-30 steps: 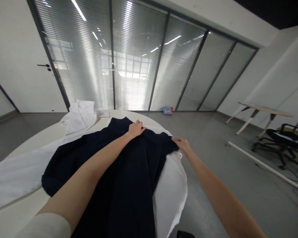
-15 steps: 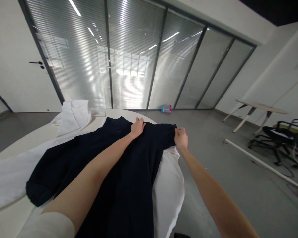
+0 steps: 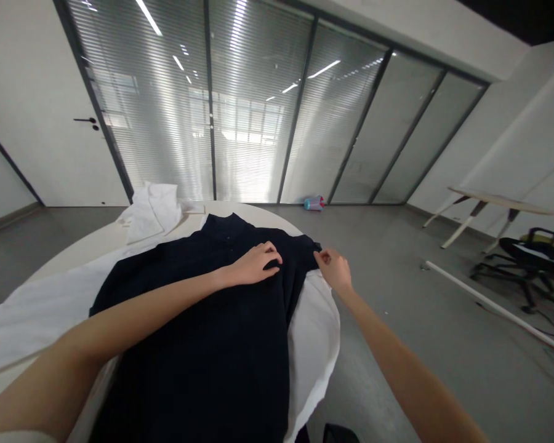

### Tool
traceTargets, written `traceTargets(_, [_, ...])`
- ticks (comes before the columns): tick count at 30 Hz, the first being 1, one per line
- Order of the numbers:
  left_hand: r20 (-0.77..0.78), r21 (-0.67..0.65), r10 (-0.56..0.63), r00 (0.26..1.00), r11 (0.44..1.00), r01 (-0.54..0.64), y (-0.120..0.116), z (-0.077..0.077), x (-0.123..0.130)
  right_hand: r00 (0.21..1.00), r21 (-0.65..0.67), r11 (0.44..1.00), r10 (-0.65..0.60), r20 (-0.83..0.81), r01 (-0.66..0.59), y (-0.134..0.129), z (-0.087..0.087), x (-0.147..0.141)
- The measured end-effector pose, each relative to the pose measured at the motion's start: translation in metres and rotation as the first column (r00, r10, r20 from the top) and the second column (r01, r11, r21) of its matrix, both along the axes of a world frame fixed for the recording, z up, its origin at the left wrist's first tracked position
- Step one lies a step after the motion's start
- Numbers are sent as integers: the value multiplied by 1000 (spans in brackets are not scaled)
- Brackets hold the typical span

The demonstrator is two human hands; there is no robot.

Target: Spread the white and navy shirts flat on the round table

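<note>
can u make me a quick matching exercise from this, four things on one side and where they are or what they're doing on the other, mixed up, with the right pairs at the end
1. dark shirt
2. right hand
3. white bundle
4. black chair

A. at the far left of the white table
B. on the floor at the right edge of the view
C. spread out beneath the left hand
D. pinching the end of a sleeve

Right pairs: 1-C, 2-D, 3-A, 4-B
</note>
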State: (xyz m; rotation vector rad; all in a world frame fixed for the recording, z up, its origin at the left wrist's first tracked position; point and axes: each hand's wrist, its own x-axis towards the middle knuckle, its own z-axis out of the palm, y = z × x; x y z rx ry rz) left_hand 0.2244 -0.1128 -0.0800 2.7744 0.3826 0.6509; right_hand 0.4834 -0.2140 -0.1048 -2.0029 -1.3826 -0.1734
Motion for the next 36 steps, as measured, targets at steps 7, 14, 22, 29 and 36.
traceTargets(7, [-85, 90, -148, 985, 984, 155, -114, 18, -108, 945, -160, 957, 268, 185, -240, -117, -9, -99])
traceTargets(14, [-204, 101, 2, 979, 995, 19, -240, -1, -214, 904, -241, 949, 278, 325, -205, -171, -17, -167])
traceTargets(22, [-171, 440, 217, 961, 890, -123, -305, -66, -258, 677, 45, 774, 578, -454, -631, -169, -11, -194])
traceTargets(29, [130, 483, 165, 978, 851, -208, -278, -83, -276, 421, 192, 811, 470, -776, -552, -187, 3, -201])
traceTargets(36, [297, 293, 121, 947, 933, -211, -270, -74, -284, 241, 159, 884, 287, -927, -440, -196, 12, -183])
